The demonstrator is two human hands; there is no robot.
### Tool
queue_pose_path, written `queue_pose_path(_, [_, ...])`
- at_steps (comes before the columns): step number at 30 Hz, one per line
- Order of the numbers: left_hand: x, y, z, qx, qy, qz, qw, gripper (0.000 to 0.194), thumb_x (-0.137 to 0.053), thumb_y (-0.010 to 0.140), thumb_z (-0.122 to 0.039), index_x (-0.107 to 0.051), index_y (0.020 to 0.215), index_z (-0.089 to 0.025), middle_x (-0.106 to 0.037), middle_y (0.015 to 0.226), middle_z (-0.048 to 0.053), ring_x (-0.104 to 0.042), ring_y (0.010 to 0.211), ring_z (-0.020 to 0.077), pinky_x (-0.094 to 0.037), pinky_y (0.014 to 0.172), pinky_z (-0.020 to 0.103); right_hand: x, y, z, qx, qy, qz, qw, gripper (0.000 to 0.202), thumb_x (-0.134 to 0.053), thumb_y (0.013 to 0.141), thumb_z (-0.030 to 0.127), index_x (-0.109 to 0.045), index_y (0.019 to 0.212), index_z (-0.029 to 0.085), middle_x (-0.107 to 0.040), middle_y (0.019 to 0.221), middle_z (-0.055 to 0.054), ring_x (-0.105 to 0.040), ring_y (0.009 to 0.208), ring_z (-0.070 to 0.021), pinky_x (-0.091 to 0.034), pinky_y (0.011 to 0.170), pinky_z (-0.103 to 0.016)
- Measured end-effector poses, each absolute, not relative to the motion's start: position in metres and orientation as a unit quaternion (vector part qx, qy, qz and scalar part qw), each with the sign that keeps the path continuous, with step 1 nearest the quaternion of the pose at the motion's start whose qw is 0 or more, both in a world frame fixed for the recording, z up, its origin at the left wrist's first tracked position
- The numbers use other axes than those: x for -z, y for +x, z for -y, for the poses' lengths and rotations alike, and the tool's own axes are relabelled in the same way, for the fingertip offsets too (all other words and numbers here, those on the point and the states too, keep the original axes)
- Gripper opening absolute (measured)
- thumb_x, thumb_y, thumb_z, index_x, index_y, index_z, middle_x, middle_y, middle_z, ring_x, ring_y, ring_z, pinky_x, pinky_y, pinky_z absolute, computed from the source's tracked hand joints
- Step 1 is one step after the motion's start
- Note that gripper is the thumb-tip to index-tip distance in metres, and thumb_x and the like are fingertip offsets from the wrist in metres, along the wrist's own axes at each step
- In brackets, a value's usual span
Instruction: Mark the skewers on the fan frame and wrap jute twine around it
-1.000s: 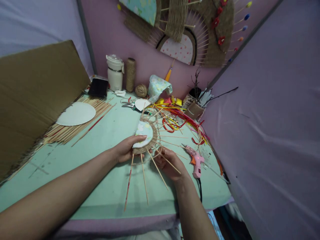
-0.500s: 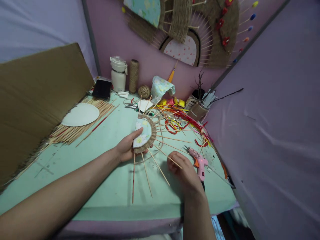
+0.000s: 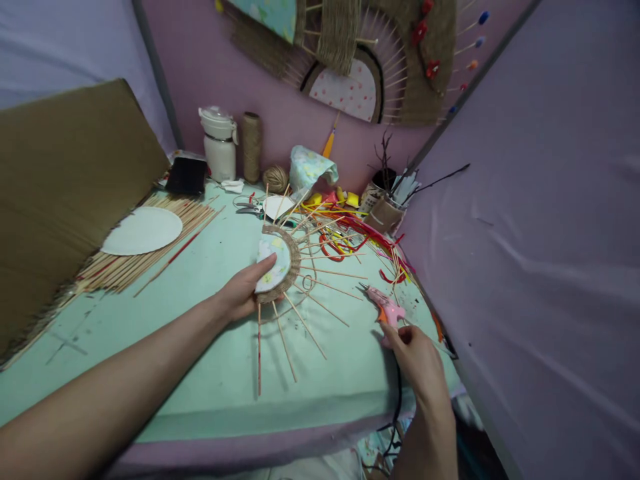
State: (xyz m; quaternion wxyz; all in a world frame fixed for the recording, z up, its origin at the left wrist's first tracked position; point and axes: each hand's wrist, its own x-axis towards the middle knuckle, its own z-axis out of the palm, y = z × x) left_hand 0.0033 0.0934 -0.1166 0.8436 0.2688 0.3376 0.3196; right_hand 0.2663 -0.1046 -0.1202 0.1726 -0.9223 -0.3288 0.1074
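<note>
My left hand [image 3: 247, 288] grips a half-round twine-wrapped piece [image 3: 295, 263] by its flat side, thumb on the floral fabric [image 3: 273, 273] at its middle. Thin wooden sticks [image 3: 305, 325] fan outward from the twine rim, one of them partly red. A loose strand of twine [image 3: 313, 250] curves behind the sticks. To the right, my right hand [image 3: 420, 353] has its fingers closed around the handle of a pink hot glue gun [image 3: 385, 302] with an orange trigger. The gun's nozzle points left, towards the sticks, and its handle is mostly hidden by my fingers.
A cardboard sheet [image 3: 65, 180] stands at left, beside a pile of sticks [image 3: 195, 223] and a white oval disc [image 3: 145, 230]. Behind are pruning shears [image 3: 250, 209], a twine ball [image 3: 275, 179], a white canister [image 3: 220, 150] and red pipe cleaners [image 3: 365, 231]. A black cord [image 3: 399, 393] hangs over the front edge.
My right hand has moved right from beside the stick tips to the glue gun's handle and closed on it. My left hand still holds the twine-wrapped piece. The view has shifted slightly.
</note>
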Motion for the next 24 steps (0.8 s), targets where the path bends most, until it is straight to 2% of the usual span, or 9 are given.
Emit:
queue_pose_path(4, [0.12, 0.006, -0.092, -0.356, 0.296, -0.296, 0.836, 0.022, -0.069, 0.08, -0.019, -0.062, 0.101, -0.013, -0.073, 0.081, 0.006, -0.069, 0.065, 0.0128, -0.058, 0.062, 0.02, 0.126, 0.262, 0.096, -0.124, -0.923, 0.33, 0.154, 0.039, -0.055, 0.073, 0.06, -0.054, 0.065, 0.022, -0.067, 0.065, -0.007, -0.057, 0.058, -0.022, -0.035, 0.054, -0.03])
queue_pose_path(8, [0.119, 0.007, -0.092, -0.371, 0.318, -0.273, 0.829, 0.037, -0.077, 0.074, -0.021, -0.06, 0.106, -0.016, -0.073, 0.086, 0.003, -0.069, 0.069, 0.0108, -0.057, 0.065, 0.017, 0.126, 0.267, 0.096, -0.124, -0.922, 0.318, 0.185, 0.027, -0.055, 0.072, 0.049, -0.051, 0.062, 0.024, -0.062, 0.056, -0.004, -0.053, 0.055, -0.0207, -0.034, 0.054, -0.03])
queue_pose_path(11, [0.119, 0.007, -0.094, -0.374, 0.322, -0.263, 0.829, 0.037, -0.076, 0.074, -0.023, -0.06, 0.107, -0.016, -0.072, 0.086, 0.002, -0.067, 0.068, 0.0095, -0.055, 0.061, 0.015, 0.124, 0.265, 0.097, -0.158, -0.89, 0.289, 0.315, 0.028, -0.059, 0.067, 0.049, -0.052, 0.069, 0.023, -0.06, 0.057, -0.002, -0.053, 0.055, -0.0199, -0.036, 0.054, -0.03])
queue_pose_path(15, [0.122, 0.006, -0.095, -0.373, 0.316, -0.255, 0.835, 0.029, -0.071, 0.079, -0.025, -0.06, 0.104, -0.015, -0.071, 0.083, 0.003, -0.066, 0.067, 0.0101, -0.055, 0.06, 0.016, 0.115, 0.25, 0.095, -0.307, -0.751, 0.25, 0.528, 0.041, -0.073, 0.061, 0.044, -0.052, 0.087, 0.022, -0.064, 0.067, 0.0, -0.056, 0.06, -0.0168, -0.041, 0.057, -0.027])
queue_pose_path(19, [0.122, 0.006, -0.096, -0.37, 0.308, -0.241, 0.843, 0.019, -0.066, 0.084, -0.025, -0.062, 0.099, -0.013, -0.069, 0.079, 0.003, -0.065, 0.064, 0.0105, -0.056, 0.059, 0.018, 0.11, 0.235, 0.094, -0.374, -0.664, 0.268, 0.589, 0.039, -0.078, 0.065, 0.036, -0.058, 0.094, 0.02, -0.058, 0.066, 0.003, -0.048, 0.057, -0.0113, -0.038, 0.055, -0.023])
queue_pose_path(24, [0.119, 0.007, -0.096, -0.379, 0.293, -0.265, 0.837, 0.014, -0.062, 0.086, -0.021, -0.063, 0.096, -0.012, -0.07, 0.082, 0.006, -0.066, 0.066, 0.0108, -0.056, 0.063, 0.018, 0.105, 0.22, 0.092, -0.407, -0.62, 0.22, 0.634, 0.026, -0.072, 0.07, 0.041, -0.062, 0.081, 0.02, -0.058, 0.07, -0.001, -0.05, 0.063, -0.0147, -0.043, 0.06, -0.028])
